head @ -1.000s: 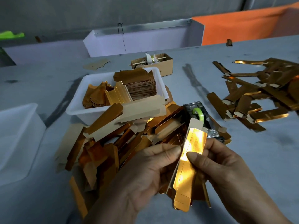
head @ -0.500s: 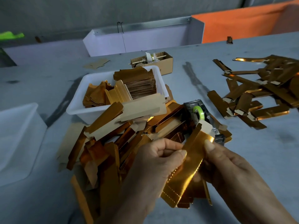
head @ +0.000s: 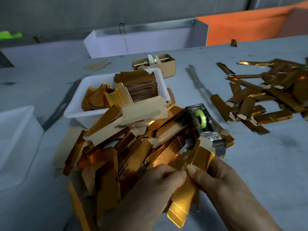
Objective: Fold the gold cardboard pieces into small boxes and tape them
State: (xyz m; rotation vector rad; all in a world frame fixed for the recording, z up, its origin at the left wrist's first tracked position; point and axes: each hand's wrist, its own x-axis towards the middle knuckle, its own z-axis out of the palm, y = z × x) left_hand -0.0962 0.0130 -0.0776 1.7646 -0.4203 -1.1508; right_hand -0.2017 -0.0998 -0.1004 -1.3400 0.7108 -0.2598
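A long gold cardboard piece is held between both hands near the bottom centre, tilted with its upper end toward the tape dispenser. My left hand pinches its middle from the left. My right hand grips it from the right, thumb on its face. A heap of flat gold pieces lies just left of the hands. The tape dispenser with a green roll stands behind the held piece.
A white tray with stacked gold pieces sits behind the heap. Folded gold boxes lie scattered at the right. A small brown carton stands further back. A translucent white bin is at the left edge.
The gold piece has been tilted over from nearly upright and drawn lower. Both thumbs now meet at its middle, and its long sides are folded closer together.
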